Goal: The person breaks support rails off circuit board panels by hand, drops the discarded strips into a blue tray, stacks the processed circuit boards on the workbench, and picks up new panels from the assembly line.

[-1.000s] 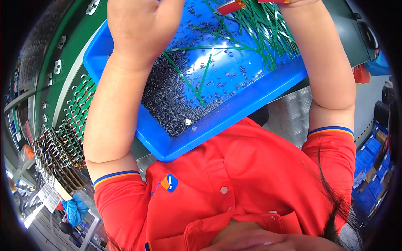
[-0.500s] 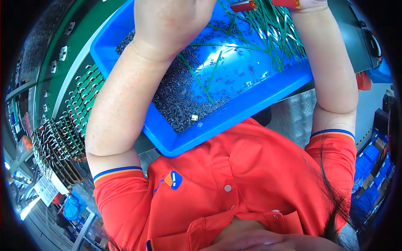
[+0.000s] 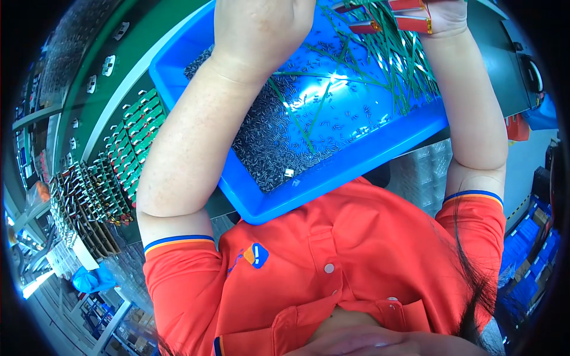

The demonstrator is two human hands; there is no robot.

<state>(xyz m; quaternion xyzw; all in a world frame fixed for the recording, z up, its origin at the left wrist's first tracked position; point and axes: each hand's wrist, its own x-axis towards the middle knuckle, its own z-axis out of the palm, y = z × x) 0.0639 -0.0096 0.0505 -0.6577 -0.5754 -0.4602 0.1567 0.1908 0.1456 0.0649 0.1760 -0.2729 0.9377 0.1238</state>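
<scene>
My left hand [image 3: 261, 35] is raised over the left part of a blue bin [image 3: 332, 185], back of the hand up. Its fingers are hidden behind the hand and beyond the top edge. At the bin's far right, my right hand [image 3: 446, 19] is partly cut off by the top edge. Narrow red pieces with gold-coloured ends [image 3: 412, 22] lie against its palm, held there. Another such red piece [image 3: 364, 26] sticks out to the left, apart from the palm. Below them, thin green strips [image 3: 404, 71] are heaped in the bin. Small dark rod-shaped bits [image 3: 267, 142] cover its left side.
A small whitish block [image 3: 289, 172] sits among the bits near the bin's front wall. Green circuit boards [image 3: 136, 127] stand in rows left of the bin. Beyond them runs a green surface [image 3: 98, 107] with small white parts. A red box [image 3: 518, 127] is at the right.
The view has shifted, so the bin and boards sit a little lower and farther right. More of the red pieces by my right hand now shows.
</scene>
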